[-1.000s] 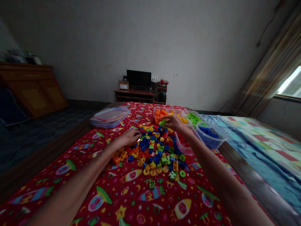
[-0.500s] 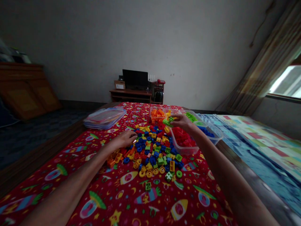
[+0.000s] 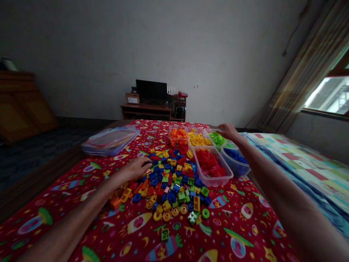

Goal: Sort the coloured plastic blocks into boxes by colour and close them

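A loose heap of toy building bricks (image 3: 170, 185) in mixed colours lies on the red patterned tablecloth. My left hand (image 3: 137, 168) rests at the heap's left edge, fingers slightly bent and parted over the bricks. My right hand (image 3: 228, 131) is above the far right side of a clear box of green bricks (image 3: 217, 139). Its fingers look parted, and I see no brick in them. Nearby are a box of red bricks (image 3: 209, 163), a round tub of blue bricks (image 3: 234, 155), yellow bricks (image 3: 197, 138) and orange bricks (image 3: 178, 136) in clear boxes.
Stacked clear lids (image 3: 110, 141) lie on the cloth at left. A single green brick (image 3: 165, 234) sits apart in front of the heap. Beyond the table stands a desk with a monitor (image 3: 151, 91). A bed with a patchwork cover (image 3: 300, 156) is at right.
My right hand has moved right and away from me, from beside the yellow bricks to the green box. The green bricks it held no longer show in it. My view has shifted slightly.
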Demonstrator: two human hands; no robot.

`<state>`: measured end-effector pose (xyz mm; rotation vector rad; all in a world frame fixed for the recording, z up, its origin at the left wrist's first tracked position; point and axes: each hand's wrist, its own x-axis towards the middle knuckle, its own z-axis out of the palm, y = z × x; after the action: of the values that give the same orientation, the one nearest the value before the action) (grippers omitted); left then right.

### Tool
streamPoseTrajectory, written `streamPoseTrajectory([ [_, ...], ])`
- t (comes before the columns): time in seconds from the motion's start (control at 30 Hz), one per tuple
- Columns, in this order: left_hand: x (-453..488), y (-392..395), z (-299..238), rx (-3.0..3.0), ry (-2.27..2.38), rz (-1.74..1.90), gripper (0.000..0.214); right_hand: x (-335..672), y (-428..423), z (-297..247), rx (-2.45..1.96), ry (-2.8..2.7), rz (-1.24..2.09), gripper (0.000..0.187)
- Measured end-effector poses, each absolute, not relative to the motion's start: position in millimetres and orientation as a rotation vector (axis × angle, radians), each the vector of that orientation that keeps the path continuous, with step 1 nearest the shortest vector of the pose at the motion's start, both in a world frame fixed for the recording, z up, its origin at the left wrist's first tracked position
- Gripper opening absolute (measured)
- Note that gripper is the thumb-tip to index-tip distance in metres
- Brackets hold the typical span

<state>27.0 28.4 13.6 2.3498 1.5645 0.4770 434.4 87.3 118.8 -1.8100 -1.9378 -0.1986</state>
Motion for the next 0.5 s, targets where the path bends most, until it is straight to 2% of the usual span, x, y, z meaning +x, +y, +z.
streamPoseTrajectory([
  [0.13, 29, 27, 16, 2.333, 1.567, 0.493, 0.041, 390, 77, 124, -1.693, -2.092, -0.146, 0.029],
  [0.37, 32, 18, 25, 2.324, 1.573, 0.546, 0.039, 260, 67, 106, -1.13, -2.676, 0.085, 0.02],
  [0.5, 26, 17, 27, 2.342, 1.622, 0.588, 0.041, 212, 74, 87, -0.992, -2.803, 0.007, 0.023],
])
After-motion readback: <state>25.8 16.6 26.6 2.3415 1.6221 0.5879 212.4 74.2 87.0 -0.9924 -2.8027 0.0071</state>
